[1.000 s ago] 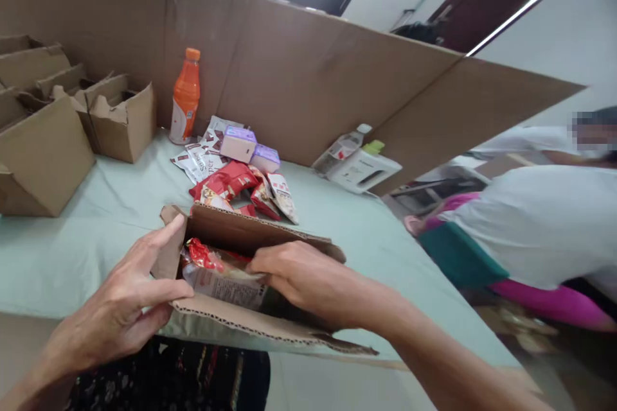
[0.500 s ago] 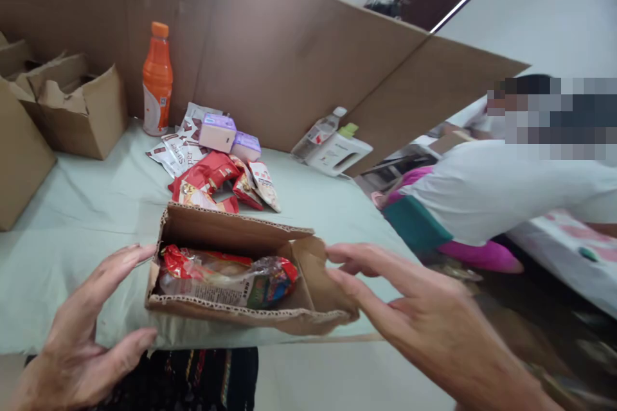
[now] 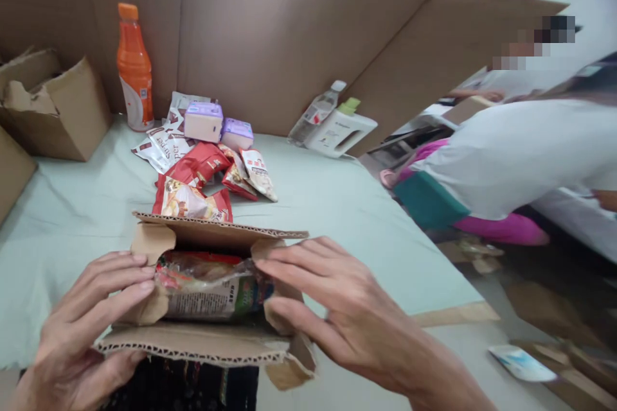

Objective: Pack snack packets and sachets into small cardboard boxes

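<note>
A small cardboard box [image 3: 193, 341] with its flaps up stands at the near edge of the bed or table. Inside lies a clear and red plastic snack packet [image 3: 205, 300] with printed text and a green and blue end. My left hand [image 3: 80, 324] grips the box's left end, fingers on the side flaps and thumb below the front flap. At the other end, my right hand [image 3: 332, 298] holds the right flaps, fingers bent over them and thumb in front. Its fingers hide the packet's right tip.
Behind the box lie red snack packets [image 3: 195, 164], white pouches [image 3: 164, 144] and purple tissue packs [image 3: 204, 122]. An orange bottle [image 3: 135, 70], a clear bottle [image 3: 315, 114] and a white jug [image 3: 337, 133] stand along a cardboard partition [image 3: 270, 32]. Another person [image 3: 511, 154] bends at the right.
Both hands have closed in on the box ends. The end flaps now fold inward and the front flap tips outward. The view has shifted, and the other person has moved slightly.
</note>
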Demonstrator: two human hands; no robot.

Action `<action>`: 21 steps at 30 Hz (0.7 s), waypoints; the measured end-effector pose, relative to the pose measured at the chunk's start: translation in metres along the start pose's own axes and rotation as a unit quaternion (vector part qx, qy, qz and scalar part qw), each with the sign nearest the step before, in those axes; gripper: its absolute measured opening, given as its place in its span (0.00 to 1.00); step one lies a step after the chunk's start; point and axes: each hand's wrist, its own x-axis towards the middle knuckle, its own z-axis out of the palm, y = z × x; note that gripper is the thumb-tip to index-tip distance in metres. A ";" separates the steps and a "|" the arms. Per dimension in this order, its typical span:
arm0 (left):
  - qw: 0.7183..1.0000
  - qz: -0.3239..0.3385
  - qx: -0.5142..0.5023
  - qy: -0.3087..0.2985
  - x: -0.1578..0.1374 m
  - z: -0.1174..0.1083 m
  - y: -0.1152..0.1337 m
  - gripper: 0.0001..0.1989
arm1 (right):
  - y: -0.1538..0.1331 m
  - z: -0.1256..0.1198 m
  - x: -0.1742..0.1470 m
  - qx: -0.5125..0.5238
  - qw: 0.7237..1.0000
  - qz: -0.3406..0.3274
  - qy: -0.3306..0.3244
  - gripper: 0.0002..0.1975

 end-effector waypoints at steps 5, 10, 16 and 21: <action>0.993 -0.101 0.016 0.051 -0.001 0.009 0.007 0.21 | 0.010 0.008 -0.009 0.116 0.992 0.047 0.000 0.17; 0.987 -0.134 0.023 0.086 0.002 0.019 0.011 0.30 | 0.015 0.011 -0.027 0.165 0.967 0.125 0.151 0.17; 0.977 -0.143 0.098 0.123 0.009 0.022 0.014 0.35 | 0.013 0.015 -0.017 0.078 0.987 0.056 0.126 0.33; 0.992 -0.106 0.063 0.034 0.007 0.020 0.008 0.28 | 0.014 0.035 -0.034 0.037 0.998 -0.055 0.010 0.37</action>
